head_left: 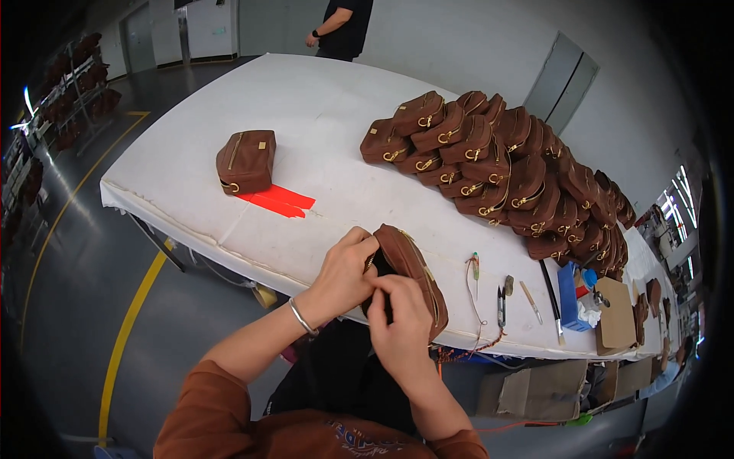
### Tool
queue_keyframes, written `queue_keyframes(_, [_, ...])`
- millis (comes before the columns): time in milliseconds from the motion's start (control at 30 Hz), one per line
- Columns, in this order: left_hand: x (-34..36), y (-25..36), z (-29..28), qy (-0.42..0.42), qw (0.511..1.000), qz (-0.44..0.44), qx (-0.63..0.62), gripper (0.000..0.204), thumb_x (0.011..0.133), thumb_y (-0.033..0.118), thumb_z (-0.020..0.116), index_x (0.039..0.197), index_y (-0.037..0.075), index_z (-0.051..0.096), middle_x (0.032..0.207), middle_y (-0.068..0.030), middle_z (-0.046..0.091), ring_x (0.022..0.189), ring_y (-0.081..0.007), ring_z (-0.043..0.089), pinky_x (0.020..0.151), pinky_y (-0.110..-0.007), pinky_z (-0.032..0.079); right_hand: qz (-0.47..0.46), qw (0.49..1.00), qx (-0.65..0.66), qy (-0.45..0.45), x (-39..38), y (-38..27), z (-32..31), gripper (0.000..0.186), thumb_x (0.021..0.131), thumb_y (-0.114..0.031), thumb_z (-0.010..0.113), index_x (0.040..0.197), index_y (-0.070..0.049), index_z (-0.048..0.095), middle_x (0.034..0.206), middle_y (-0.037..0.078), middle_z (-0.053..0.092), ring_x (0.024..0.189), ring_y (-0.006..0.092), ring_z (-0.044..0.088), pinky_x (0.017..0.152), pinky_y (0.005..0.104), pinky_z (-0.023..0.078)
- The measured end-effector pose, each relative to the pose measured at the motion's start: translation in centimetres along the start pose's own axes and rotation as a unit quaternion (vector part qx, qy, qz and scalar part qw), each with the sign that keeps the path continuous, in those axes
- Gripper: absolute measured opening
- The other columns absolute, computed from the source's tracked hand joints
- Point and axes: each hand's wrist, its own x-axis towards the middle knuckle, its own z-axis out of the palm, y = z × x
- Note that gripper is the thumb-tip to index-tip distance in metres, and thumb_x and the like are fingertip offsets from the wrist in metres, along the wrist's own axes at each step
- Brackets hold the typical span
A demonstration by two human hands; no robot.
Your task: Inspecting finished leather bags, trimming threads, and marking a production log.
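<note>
A brown toiletry bag with gold zippers [417, 269] stands tilted at the near table edge, its dark opening turned toward me. My left hand [342, 274], with a metal bangle at the wrist, is closed on the rim of that opening, where a bit of zipper shows by the fingers. Close against it, my right hand [403, 320] is also closed at the rim, thumb and fingers bent together. The fingers hide exactly what they pinch. Farther left, another brown bag [248, 162] sits upright on the table, partly over red strips [281, 202].
A large heap of brown bags [489, 164] covers the white table's [321, 99] right side. Nearer lie thread snips [501, 307], a corded tool [475, 266], a long brush [550, 298] and a blue box [573, 297]. Beyond the far edge stands a person [344, 29].
</note>
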Motion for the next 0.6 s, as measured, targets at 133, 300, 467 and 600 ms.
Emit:
queue_keyframes(133, [-0.6,-0.1,-0.4,-0.025,0.998,-0.035,-0.05,0.041,0.068,-0.009,0.057,0.108,-0.002,0.065,0.089,-0.0173,0.062,0.082,-0.0346,0.062,0.073,-0.036,0.049,0.006,0.999,-0.028,0.039,1.1,2.9,-0.9,0.02,0.084,0.005,0.06,0.105,0.004,0.06,0.107,0.019,0.065,0.099,0.0351,0.064,0.086,0.0391,0.052])
queue_keyframes(300, [-0.5,0.6,-1.4,-0.076,0.99,-0.064,-0.096,0.045,0.068,-0.007,0.058,0.112,-0.002,0.065,0.088,-0.0153,0.064,0.078,-0.0258,0.062,0.074,-0.032,0.049,-0.032,0.999,-0.034,0.003,2.1,4.5,-1.4,0.02,0.081,0.004,0.066,0.101,0.003,0.062,0.101,0.017,0.064,0.093,0.0325,0.064,0.081,0.0382,0.052])
queue_keyframes(467, [-0.4,1.1,-1.8,-0.094,0.986,-0.087,-0.111,0.047,0.068,-0.005,0.06,0.115,-0.001,0.065,0.086,-0.0145,0.066,0.075,-0.0202,0.062,0.072,-0.03,0.05,-0.069,0.996,-0.059,0.003,1.7,5.1,-0.6,0.018,0.079,0.003,0.069,0.097,0.002,0.065,0.097,0.013,0.063,0.088,0.03,0.064,0.076,0.0378,0.052])
queue_keyframes(600, [-0.4,1.5,-1.9,-0.08,0.99,-0.07,-0.089,0.044,0.068,-0.003,0.061,0.112,-0.002,0.065,0.083,-0.0157,0.065,0.073,-0.0246,0.063,0.071,-0.032,0.05,-0.121,0.987,-0.102,0.014,1.7,5.6,-0.4,0.019,0.076,0.002,0.071,0.095,0.001,0.066,0.093,0.011,0.064,0.083,0.0277,0.065,0.073,0.0369,0.053])
